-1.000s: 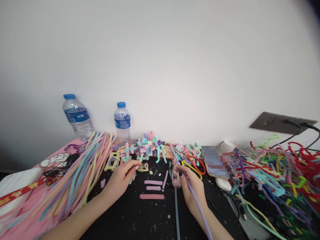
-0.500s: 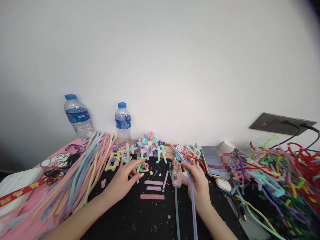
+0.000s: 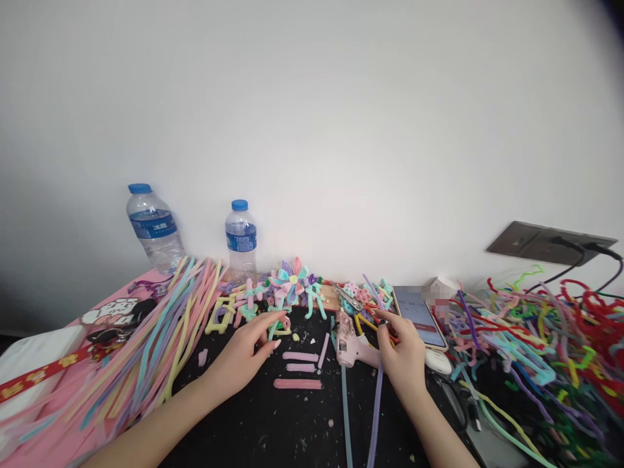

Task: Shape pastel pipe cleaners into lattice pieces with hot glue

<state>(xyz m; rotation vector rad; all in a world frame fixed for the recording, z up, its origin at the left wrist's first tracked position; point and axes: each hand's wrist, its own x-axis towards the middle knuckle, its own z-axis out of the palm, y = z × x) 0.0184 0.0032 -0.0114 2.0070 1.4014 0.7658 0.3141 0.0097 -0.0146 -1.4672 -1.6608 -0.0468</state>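
Note:
My right hand (image 3: 403,351) has its fingers closed around a long purple pipe cleaner (image 3: 376,416). One end sticks up past the fingertips, and the rest hangs toward the near edge. Just left of that hand lies a pink glue gun (image 3: 351,348), with a pale glue stick (image 3: 346,416) running out of its back. My left hand (image 3: 248,348) hovers over the black mat, thumb and fingers apart. A short mint strip (image 3: 272,333) shows in the gap; whether the fingers touch it is unclear. Several cut pink and lilac pieces (image 3: 298,384) lie between the hands.
A pipe-cleaner flower (image 3: 293,279) and small shapes line the back by scissors (image 3: 347,296). Long pastel strips (image 3: 151,338) lie left, near two bottles (image 3: 241,240). At right are a phone (image 3: 422,318), white earbud case (image 3: 437,361) and tangled pipe cleaners (image 3: 546,364).
My right hand has moved right with the purple pipe cleaner, whose upper end now leans over the scissors' right side. The glue gun's handle and the scissors show more. My left hand has barely moved.

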